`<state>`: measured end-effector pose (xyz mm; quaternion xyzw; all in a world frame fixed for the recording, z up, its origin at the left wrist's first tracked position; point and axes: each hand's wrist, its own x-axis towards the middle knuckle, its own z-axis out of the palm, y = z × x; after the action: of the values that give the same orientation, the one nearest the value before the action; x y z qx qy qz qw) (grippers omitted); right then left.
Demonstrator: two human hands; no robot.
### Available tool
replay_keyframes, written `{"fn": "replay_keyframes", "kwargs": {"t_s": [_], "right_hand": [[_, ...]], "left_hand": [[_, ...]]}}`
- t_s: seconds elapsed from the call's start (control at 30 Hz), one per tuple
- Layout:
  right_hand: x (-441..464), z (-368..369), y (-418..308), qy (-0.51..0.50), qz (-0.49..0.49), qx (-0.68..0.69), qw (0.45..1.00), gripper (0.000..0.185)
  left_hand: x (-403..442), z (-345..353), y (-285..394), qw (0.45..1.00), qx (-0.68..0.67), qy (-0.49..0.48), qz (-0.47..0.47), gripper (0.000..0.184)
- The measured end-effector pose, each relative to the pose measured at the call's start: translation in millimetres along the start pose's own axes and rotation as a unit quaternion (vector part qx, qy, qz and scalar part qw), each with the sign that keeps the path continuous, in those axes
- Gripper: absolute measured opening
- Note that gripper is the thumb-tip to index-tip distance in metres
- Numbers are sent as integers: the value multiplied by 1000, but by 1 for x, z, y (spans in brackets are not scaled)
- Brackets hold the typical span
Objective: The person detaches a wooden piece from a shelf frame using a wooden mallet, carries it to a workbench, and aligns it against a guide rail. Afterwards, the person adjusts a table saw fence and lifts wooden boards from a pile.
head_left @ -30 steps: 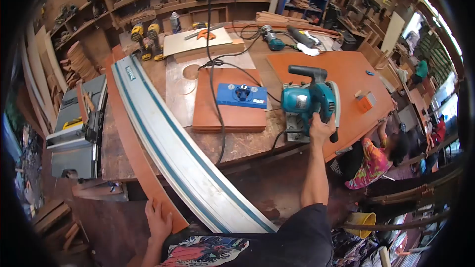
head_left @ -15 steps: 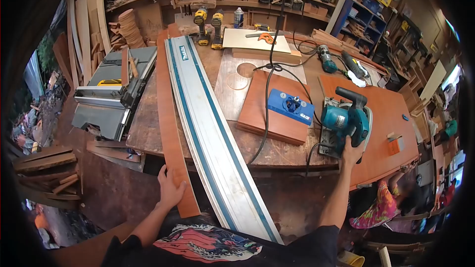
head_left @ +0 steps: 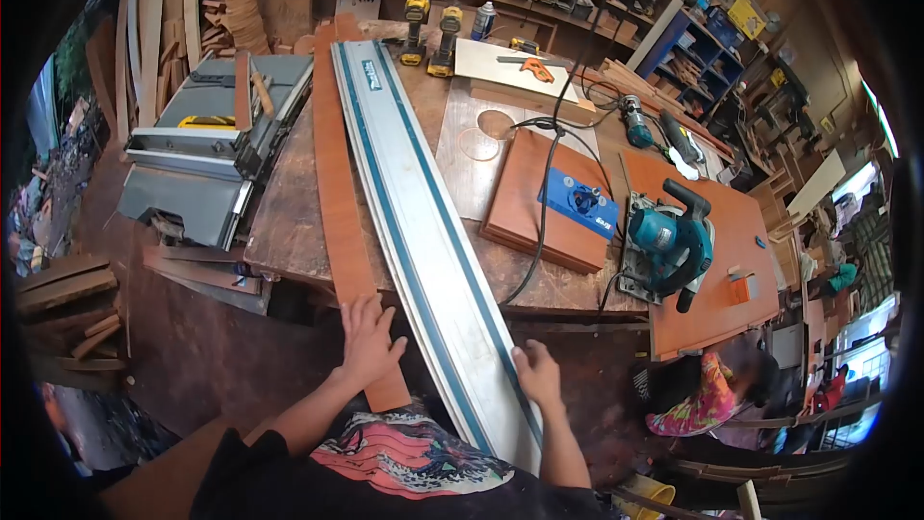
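Note:
My left hand (head_left: 371, 339) lies with its fingers spread on top of a long reddish-brown board (head_left: 339, 193) near its front end. Just right of that board runs a long silver guide rail (head_left: 433, 241) with teal stripes. At the rail's right edge, near its front end, is my right hand (head_left: 539, 376), thumb raised and fingers curled; whether it grips the edge is not clear. A teal circular saw (head_left: 666, 243) rests on a wide reddish panel (head_left: 727, 221) at the right, with no hand on it.
Stacked boards (head_left: 515, 202) carry a blue jig (head_left: 580, 200) with a black cable beside it. Two yellow drills (head_left: 446, 39) stand at the back. A table saw (head_left: 207, 144) is at the left. A person in a colourful shirt (head_left: 701, 400) is low at the right.
My right hand has let go of the circular saw and moved left to the rail's edge. My left hand has shifted from the board's left edge onto its top, fingers spread.

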<state>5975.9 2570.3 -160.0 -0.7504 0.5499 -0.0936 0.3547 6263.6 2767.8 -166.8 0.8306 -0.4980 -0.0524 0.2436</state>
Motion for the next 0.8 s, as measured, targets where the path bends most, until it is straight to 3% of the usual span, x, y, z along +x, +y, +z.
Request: {"fn": "replay_keyframes", "kwargs": {"t_s": [0.13,0.27,0.5,0.6,0.63,0.8], "right_hand": [[1,25,-10,-46,112,-43,992,63],[-10,5,-17,30,18,2,999,54],[-8,-106,-76,-49,51,-1,997,54],[-13,-140,-121,-59,88,-36,994,59],[-12,-149,-127,-59,80,-52,994,58],[-21,-165,-163,-101,98,-30,990,57]], "left_hand": [[1,0,1,998,-53,-32,29,65],[-3,-12,-5,989,-141,34,32,64],[6,-14,-22,976,-190,107,2,64],[24,-25,-12,964,-250,41,-80,66],[28,-23,-8,973,-216,56,-64,69],[36,-12,16,964,-237,-59,-107,74]]}}
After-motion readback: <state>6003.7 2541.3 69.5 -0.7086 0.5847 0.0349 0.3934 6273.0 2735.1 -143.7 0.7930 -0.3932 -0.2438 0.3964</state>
